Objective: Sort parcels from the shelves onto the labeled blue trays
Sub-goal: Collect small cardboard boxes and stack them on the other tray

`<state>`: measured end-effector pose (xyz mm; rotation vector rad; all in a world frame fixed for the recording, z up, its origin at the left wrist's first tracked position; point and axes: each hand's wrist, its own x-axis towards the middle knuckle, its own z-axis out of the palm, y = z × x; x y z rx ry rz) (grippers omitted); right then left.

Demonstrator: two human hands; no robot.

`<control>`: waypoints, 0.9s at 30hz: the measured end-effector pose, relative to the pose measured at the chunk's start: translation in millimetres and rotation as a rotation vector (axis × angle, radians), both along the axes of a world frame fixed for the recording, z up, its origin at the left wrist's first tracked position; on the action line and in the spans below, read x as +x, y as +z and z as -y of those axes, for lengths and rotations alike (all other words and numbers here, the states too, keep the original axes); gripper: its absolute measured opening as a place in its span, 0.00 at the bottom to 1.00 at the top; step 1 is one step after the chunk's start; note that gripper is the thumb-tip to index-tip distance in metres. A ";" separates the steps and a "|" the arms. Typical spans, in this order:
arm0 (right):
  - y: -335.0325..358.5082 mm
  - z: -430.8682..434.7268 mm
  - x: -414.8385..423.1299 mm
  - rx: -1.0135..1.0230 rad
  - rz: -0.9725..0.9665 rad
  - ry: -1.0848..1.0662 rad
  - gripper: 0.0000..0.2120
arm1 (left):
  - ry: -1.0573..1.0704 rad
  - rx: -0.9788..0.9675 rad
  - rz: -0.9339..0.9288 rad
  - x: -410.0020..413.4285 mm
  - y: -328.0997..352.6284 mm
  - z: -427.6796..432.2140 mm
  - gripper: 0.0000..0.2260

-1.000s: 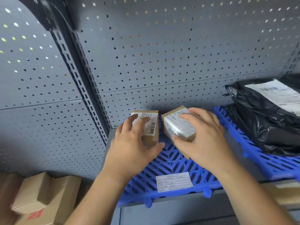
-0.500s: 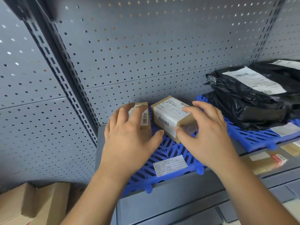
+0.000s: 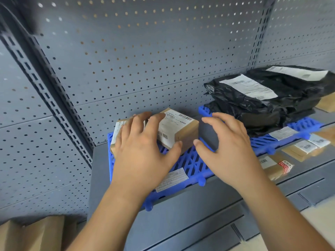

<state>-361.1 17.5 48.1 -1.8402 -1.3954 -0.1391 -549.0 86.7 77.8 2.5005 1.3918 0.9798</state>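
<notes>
Parcels (image 3: 181, 127) sit at the back of the blue tray (image 3: 190, 163), with both hands at them.
Spread, loosely bent fingers (image 3: 155, 122) of the left hand (image 3: 143, 153) lie across the tops of the two small cardboard parcels, thumb by the front corner of the right-hand one. The right hand (image 3: 228, 151) hovers just beside it, fingers apart, holding nothing. Black bags (image 3: 262, 105) are piled to the right of the tray.

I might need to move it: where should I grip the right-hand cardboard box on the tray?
Likely its bare brown right end, right hand from the right: the cardboard box sits label-up, left hand covering its left part.
</notes>
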 end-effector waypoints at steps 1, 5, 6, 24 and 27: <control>-0.4 4.9 5.7 0.004 -0.003 -0.007 0.26 | -0.013 0.008 0.005 7.7 1.4 4.0 0.32; -0.6 33.9 38.5 0.008 -0.004 -0.050 0.26 | -0.076 0.007 0.008 51.2 5.9 26.4 0.31; -0.1 43.5 49.4 0.010 -0.009 -0.068 0.26 | -0.099 0.004 -0.001 65.4 6.6 33.3 0.32; -1.7 262.8 241.9 -0.050 -0.074 -0.557 0.25 | -0.639 -0.060 -0.050 323.6 -15.8 183.7 0.28; -5.5 292.9 262.0 -0.076 -0.098 -0.640 0.25 | -0.729 -0.079 -0.074 359.2 -23.4 204.1 0.26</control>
